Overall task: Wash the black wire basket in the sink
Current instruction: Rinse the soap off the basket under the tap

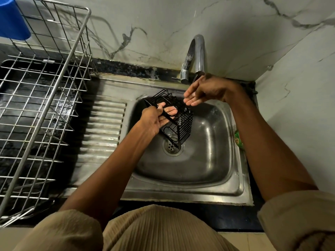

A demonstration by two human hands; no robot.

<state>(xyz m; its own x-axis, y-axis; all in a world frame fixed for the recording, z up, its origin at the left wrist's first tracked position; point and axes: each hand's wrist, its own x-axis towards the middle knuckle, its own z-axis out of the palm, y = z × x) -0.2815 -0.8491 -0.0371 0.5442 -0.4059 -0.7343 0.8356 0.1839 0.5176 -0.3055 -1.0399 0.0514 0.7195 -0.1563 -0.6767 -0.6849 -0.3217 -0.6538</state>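
The black wire basket (181,120) hangs tilted over the steel sink (208,160), one lower corner pointing at the drain (171,146). My left hand (154,120) grips its flat black side, wet fingers curled through the wires. My right hand (204,91) hovers just above and right of the basket, under the tap spout (198,51), with fingers spread and nothing in it. It does not touch the basket.
A large steel dish rack (45,105) stands on the dark counter at left, with a blue plastic container (12,19) at its far corner. The ribbed drainboard (103,127) lies between rack and sink. A green object (238,140) sits at the sink's right rim. Marble walls close the back and right.
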